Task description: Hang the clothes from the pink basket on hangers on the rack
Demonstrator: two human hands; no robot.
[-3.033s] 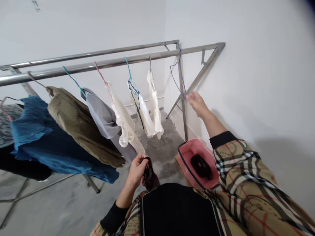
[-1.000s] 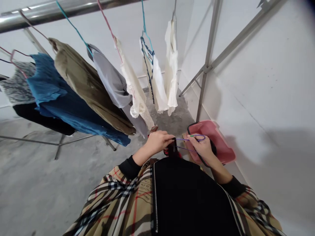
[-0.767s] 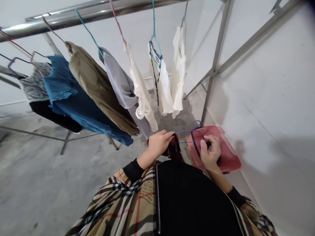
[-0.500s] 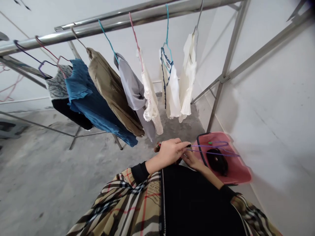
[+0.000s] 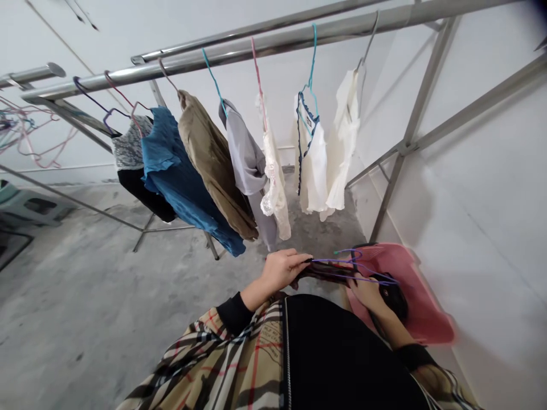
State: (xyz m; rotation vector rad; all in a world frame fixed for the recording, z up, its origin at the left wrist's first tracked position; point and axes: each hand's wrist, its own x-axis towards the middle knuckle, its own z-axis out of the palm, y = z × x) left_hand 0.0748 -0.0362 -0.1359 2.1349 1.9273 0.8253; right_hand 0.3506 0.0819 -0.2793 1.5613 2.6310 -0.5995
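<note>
Low in front of my body, a dark reddish garment (image 5: 329, 271) is stretched sideways between my two hands. My left hand (image 5: 282, 269) is closed on the garment's left end, thumb and fingers pinching the cloth. At its other end, my right hand (image 5: 366, 291) grips the cloth, with its fingers partly hidden. A purple wire hanger (image 5: 363, 266) runs along the garment and sticks out past my right hand, over the pink basket (image 5: 427, 302). Something dark with a small round mark (image 5: 393, 299) lies inside the basket.
A metal rail (image 5: 282, 48) crosses above, hung with several garments, among them a blue top (image 5: 171, 171), a brown garment (image 5: 209, 159) and a white top (image 5: 344, 136). Metal legs (image 5: 410, 131) stand by the right wall. Spare hangers (image 5: 38, 131) and a stool (image 5: 38, 205) are at left.
My hands have moved apart, the right one going right along the hanger. More of the dark garment now shows stretched between them. The view has shifted slightly left.
</note>
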